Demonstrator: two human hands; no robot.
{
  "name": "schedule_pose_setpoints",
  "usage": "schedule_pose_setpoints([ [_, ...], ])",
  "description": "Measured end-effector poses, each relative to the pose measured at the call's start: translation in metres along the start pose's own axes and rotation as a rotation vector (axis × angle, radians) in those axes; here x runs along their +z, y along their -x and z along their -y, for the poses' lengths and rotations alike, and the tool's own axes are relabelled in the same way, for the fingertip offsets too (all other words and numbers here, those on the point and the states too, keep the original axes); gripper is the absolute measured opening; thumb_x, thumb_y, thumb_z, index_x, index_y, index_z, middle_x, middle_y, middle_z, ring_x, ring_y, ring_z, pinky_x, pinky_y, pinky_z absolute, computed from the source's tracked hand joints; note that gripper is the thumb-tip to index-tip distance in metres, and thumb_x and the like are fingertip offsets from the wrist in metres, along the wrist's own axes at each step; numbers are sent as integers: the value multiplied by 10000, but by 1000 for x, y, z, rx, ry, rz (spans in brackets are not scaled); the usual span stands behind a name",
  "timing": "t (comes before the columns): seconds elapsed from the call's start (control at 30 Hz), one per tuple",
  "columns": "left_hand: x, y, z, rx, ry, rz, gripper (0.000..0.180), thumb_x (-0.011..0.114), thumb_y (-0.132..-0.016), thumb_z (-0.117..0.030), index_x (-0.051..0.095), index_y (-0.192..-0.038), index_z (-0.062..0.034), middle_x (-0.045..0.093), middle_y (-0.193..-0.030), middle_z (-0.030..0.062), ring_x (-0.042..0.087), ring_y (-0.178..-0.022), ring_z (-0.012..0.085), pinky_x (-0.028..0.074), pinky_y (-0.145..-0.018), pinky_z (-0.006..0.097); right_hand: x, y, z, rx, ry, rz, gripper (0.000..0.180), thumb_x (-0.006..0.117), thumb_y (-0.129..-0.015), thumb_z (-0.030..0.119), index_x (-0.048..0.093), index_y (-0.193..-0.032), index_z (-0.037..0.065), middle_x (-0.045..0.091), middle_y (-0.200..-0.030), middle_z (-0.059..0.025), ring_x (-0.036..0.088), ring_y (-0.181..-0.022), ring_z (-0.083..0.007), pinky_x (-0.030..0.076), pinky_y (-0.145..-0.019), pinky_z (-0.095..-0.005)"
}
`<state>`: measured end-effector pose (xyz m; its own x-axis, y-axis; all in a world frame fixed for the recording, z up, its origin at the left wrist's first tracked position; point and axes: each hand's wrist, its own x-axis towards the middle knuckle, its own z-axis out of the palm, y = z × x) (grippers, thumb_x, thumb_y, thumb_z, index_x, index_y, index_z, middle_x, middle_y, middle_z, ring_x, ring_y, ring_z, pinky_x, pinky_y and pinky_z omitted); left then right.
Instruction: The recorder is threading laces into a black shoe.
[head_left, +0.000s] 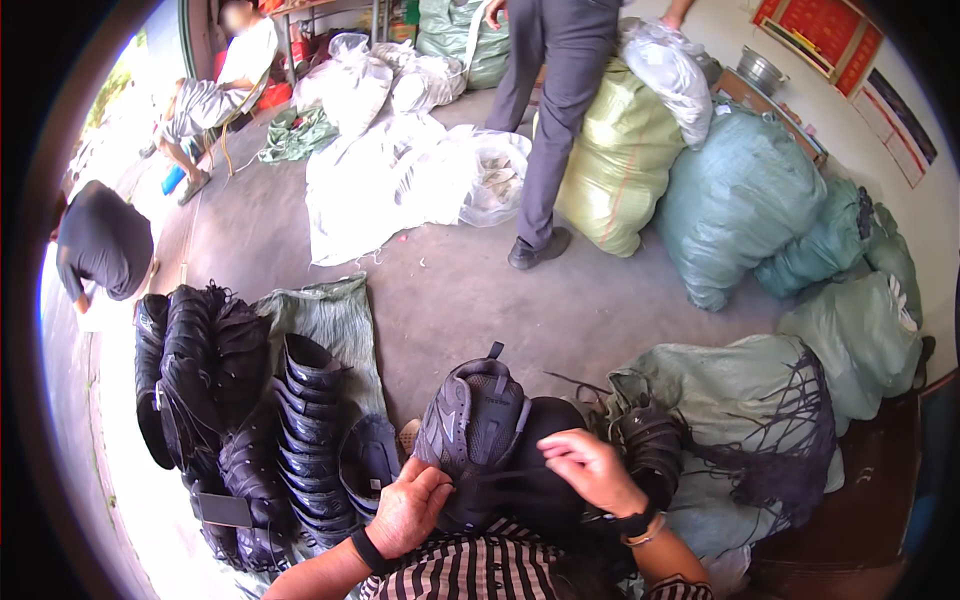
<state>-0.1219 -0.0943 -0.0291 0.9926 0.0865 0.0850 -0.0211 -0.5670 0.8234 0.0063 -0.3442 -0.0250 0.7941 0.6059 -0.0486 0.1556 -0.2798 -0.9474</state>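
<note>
I hold a dark grey shoe upper (475, 415) in front of my lap, its toe pointing away from me. My left hand (410, 508) cups its near left side. My right hand (590, 468) has its fingers pinched at the upper's right edge, on dark threads or laces. A black band sits on my left wrist and a dark watch with a bracelet on my right. Just right of my right hand, another dark shoe upper (650, 445) lies against a green sack.
Nested stacks of black shoe uppers (240, 430) lie on a green sack on the floor to my left. Large stuffed green sacks (740, 200) line the right side. White sacks (390, 170) lie ahead. A person in grey trousers (545, 120) stands there; two others are at the far left.
</note>
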Motion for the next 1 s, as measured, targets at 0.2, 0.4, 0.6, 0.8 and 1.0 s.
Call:
schedule_pose_setpoints([
  [0.2, -1, 13, 18, -77, 6, 135, 114, 564, -887, -169, 554, -908, -57, 609, -656, 120, 620, -618, 337, 500, -565, 389, 52, 1, -3, -157, 256, 263, 186, 636, -855, 206, 545, -847, 43, 597, -775, -150, 611, -699, -330, 484, -608, -389],
  [0.4, -31, 26, 7, 179, -277, 217, 74, 624, -817, -169, 638, -798, -100, 613, -671, 33, 591, -634, 242, 482, -585, 340, 69, 29, -8, -150, 306, 553, 176, 551, -895, 236, 603, -963, 81, 586, -887, -93, 610, -830, -305, 502, -709, -374],
  [0.6, -47, 5, -17, 255, -238, 98, 124, 718, -723, -150, 712, -842, -116, 573, -631, 19, 536, -612, 214, 466, -577, 331, 45, 7, 45, -292, 85, 267, 315, 618, -882, 171, 566, -1163, 37, 586, -1101, -92, 566, -1054, -216, 452, -907, -328],
  [0.8, -31, -27, -53, 293, -148, 156, 166, 737, -733, -194, 704, -880, -126, 675, -785, 56, 660, -714, 228, 524, -637, 307, 60, -12, 52, -137, -280, 439, 425, 558, -936, 239, 459, -1272, -1, 587, -1007, -56, 567, -916, -115, 467, -799, -280],
  [1.0, -24, -55, -38, 411, -101, 339, 344, 684, -806, -213, 613, -1131, -129, 656, -945, 85, 610, -913, 248, 488, -791, 366, 7, 7, 46, 41, -171, 483, 306, 484, -948, 118, 544, -1234, 29, 542, -632, 9, 520, -584, -57, 444, -609, -224],
])
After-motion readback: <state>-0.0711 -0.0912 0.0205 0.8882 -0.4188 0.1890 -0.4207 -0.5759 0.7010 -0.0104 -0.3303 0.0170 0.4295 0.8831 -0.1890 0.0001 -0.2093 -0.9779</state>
